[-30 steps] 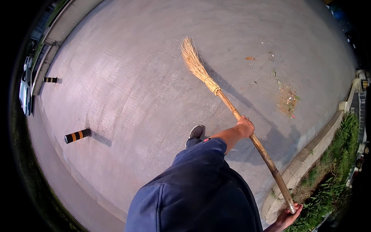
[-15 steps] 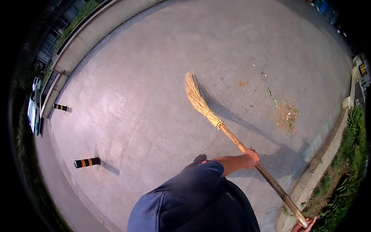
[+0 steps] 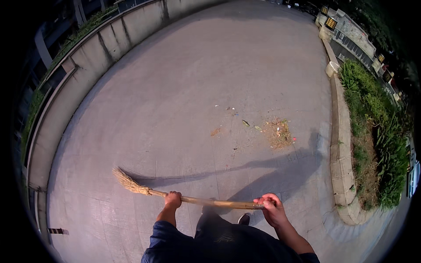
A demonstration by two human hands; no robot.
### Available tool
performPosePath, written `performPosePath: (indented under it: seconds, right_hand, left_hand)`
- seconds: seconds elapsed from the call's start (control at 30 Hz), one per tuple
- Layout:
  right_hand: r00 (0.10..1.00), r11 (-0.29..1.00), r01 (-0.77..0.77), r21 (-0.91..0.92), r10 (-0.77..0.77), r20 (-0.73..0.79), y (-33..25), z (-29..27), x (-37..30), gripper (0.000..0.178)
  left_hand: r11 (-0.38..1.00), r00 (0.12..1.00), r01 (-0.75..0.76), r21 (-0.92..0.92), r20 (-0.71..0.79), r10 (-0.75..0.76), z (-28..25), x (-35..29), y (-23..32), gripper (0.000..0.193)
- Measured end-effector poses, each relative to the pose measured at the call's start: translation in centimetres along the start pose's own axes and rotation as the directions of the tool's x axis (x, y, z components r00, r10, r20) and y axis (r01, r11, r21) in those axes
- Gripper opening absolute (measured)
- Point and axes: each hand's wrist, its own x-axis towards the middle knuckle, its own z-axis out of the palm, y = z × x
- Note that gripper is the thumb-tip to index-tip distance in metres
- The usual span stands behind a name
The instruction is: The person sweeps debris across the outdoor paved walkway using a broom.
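Well, the left hand (image 3: 173,199) has its grip wrapped round the stick (image 3: 219,203) of a broom (image 3: 193,200), just behind the straw head (image 3: 131,183); the right hand (image 3: 272,208) has its fingers curled round the other end, so both grips are holding on. The broom lies across the front of the person, over the ground (image 3: 175,87), with its straw off to the left; I cannot tell if the straw tips touch down.

It looks light for its length; the stick seems hard and stiff, and a bit smooth, so it might slide or turn in a loose grip; the straw looks springy and could bend or snap if squeezed. Good spots to hold are the bare stick near the straw and the far end, and that is where the hands are.

Past the broom sits a heap of dry bits (image 3: 279,133), with a leaf (image 3: 245,123) and a brown patch (image 3: 215,131) to its left; farther right, a stone curb (image 3: 343,175) runs beside green plants (image 3: 392,175).
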Motion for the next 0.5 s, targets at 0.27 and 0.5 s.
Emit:
performPosePath:
  seconds: [0.27, 0.5]
  right_hand:
    - [0.724, 0.895, 0.371, -0.248, -0.446, -0.527, -8.6, 1.4, -6.5, 0.014]
    - [0.383, 0.541, 0.434, -0.720, -0.835, -0.396, -13.3, 5.0, -16.3, 0.042]
  left_hand:
    - [0.825, 0.813, -0.564, 0.047, -0.146, 0.564, -9.3, 7.6, 16.1, 0.020]
    - [0.458, 0.407, -0.876, 0.148, -0.282, 0.869, -16.5, 3.8, 31.9, 0.011]
